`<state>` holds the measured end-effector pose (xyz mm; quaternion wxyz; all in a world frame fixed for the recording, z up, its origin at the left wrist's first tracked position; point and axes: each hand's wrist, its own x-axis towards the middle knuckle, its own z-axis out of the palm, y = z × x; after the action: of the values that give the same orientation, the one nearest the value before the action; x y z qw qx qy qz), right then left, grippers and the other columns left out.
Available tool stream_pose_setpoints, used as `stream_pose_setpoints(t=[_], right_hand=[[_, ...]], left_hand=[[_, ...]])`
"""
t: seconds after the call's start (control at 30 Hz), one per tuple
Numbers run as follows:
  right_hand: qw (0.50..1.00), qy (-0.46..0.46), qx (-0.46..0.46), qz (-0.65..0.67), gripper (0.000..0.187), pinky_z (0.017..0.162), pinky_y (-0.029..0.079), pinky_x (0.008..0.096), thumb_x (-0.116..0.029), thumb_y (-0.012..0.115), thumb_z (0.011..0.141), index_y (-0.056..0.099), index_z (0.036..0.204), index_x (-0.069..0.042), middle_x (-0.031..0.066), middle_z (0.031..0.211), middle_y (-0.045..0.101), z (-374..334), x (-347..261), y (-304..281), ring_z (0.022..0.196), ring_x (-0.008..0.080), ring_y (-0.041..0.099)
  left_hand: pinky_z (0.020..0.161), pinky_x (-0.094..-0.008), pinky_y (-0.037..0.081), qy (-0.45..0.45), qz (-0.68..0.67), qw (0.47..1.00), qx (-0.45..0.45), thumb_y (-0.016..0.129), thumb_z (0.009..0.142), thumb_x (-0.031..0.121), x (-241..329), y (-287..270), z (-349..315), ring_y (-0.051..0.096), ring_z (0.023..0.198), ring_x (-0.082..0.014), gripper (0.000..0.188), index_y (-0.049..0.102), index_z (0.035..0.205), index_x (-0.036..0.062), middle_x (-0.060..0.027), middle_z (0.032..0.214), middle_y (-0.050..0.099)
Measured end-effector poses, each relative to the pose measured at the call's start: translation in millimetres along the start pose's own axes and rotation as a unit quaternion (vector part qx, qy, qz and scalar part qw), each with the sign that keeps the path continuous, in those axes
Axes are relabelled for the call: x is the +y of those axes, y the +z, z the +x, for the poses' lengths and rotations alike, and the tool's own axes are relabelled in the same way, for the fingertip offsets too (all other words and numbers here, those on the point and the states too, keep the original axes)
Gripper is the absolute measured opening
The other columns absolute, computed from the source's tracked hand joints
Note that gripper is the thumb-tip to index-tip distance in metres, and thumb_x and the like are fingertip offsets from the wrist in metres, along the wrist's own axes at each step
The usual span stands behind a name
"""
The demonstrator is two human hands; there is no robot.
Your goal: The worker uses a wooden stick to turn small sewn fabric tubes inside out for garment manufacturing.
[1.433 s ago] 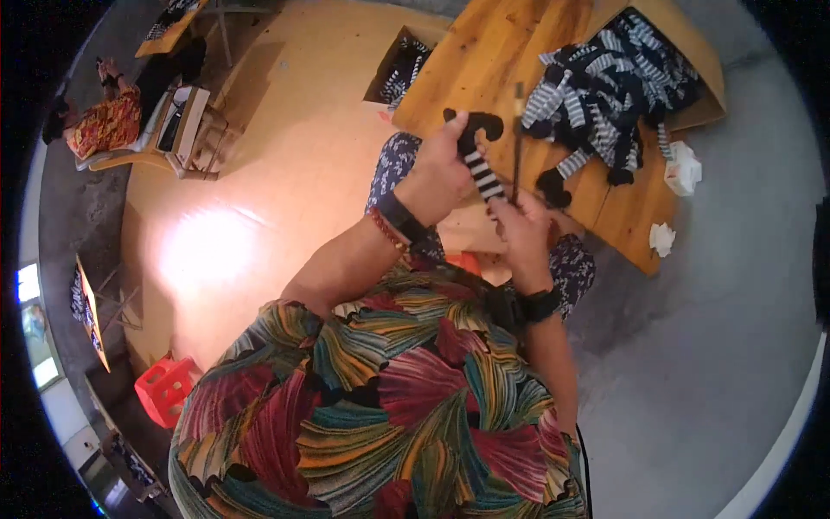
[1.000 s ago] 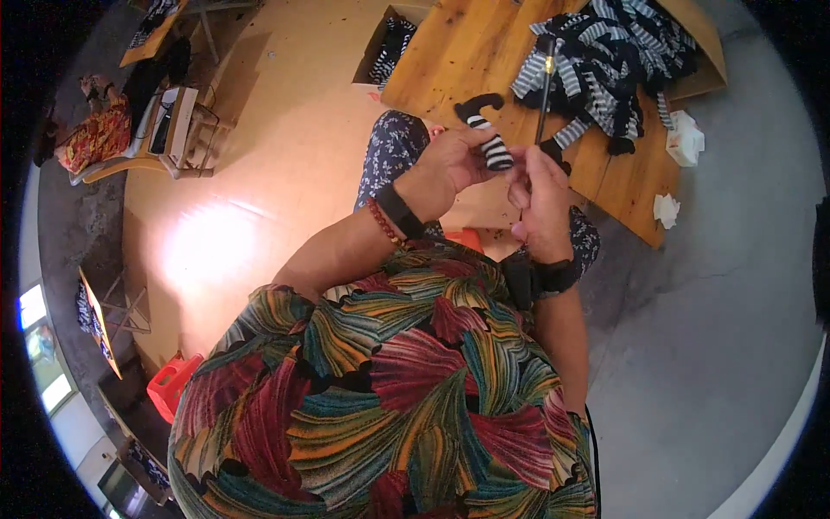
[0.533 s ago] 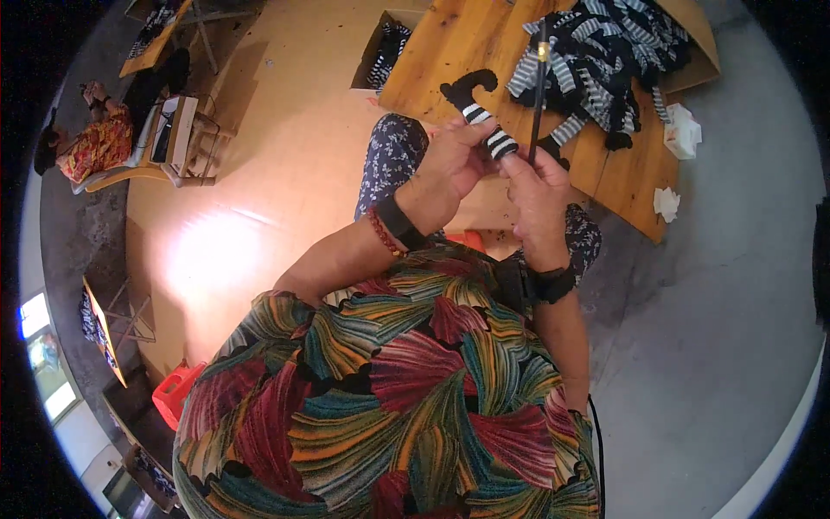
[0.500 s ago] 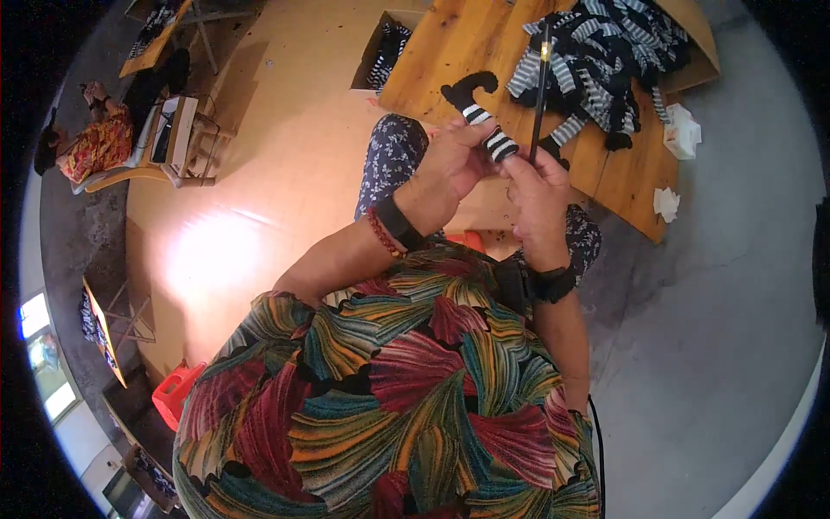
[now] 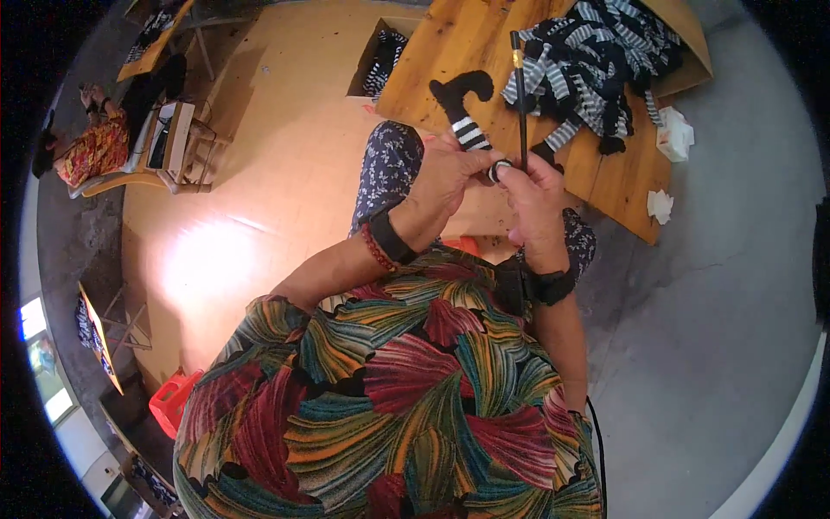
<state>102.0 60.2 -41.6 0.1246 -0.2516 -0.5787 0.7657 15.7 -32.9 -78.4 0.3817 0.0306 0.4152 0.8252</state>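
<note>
A small stuffed leg (image 5: 468, 131), knitted in black and white stripes with a black curled-toe foot, points away from me above my lap. My left hand (image 5: 437, 180) is closed round its striped lower part. The fingers of my right hand (image 5: 538, 208) pinch at the leg's near end, which they partly hide. That same hand also holds a thin black rod (image 5: 520, 99) with a gold band, standing up beside the leg. The rod's lower end is hidden in the fingers.
A wooden table (image 5: 458, 56) bears a heap of striped knitted legs (image 5: 596, 69) beside a cardboard box (image 5: 692, 43). A white tissue pack (image 5: 674, 136) and a crumpled tissue (image 5: 660, 207) lie near its right edge. Another person (image 5: 97, 147) sits at the far left. A red jug (image 5: 173, 402) stands lower left.
My left hand has shifted its grip toward the leg's near end, covering more stripes. My right thumb now presses at that end. The rod has moved slightly left and stands straighter.
</note>
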Motion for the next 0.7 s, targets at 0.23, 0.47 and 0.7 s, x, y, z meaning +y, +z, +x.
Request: stream_pose_setpoints(t=[0.23,0.47,0.7], right_hand=[[0.998,-0.027,0.029,-0.038,0.01,0.056,0.038,0.0178,-0.005,0.058,0.075,0.059,0.083,0.001,-0.0039,0.071,0.055,1,2,0,0.063,0.003,0.047],[0.986,-0.077,0.007,-0.147,0.009,0.055,0.041,0.0214,-0.007,0.056,0.075,0.057,0.079,0.001,-0.0026,0.07,0.057,3,5,-8,0.063,0.0052,0.05],[0.865,-0.183,0.08,-0.461,0.01,0.054,0.04,0.0225,-0.008,0.052,0.073,0.055,0.077,0.001,-0.003,0.065,0.053,14,23,-16,0.06,0.0073,0.049]], left_hand=[[0.06,-0.0261,0.05,0.034,-0.005,0.999,0.001,0.059,0.072,-0.005,9,8,-4,0.059,0.067,-0.0139,0.018,0.058,0.088,0.0018,-0.0042,0.077,0.06],[0.051,-0.0209,0.046,0.007,-0.024,0.999,0.034,0.061,0.073,-0.003,11,13,-10,0.058,0.061,-0.013,0.016,0.056,0.086,0.0052,-0.0036,0.078,0.061],[0.058,-0.0297,0.05,0.068,-0.013,0.997,0.014,0.059,0.073,-0.005,-1,6,-2,0.059,0.066,-0.0159,0.016,0.053,0.084,0.0047,-0.0041,0.074,0.058]])
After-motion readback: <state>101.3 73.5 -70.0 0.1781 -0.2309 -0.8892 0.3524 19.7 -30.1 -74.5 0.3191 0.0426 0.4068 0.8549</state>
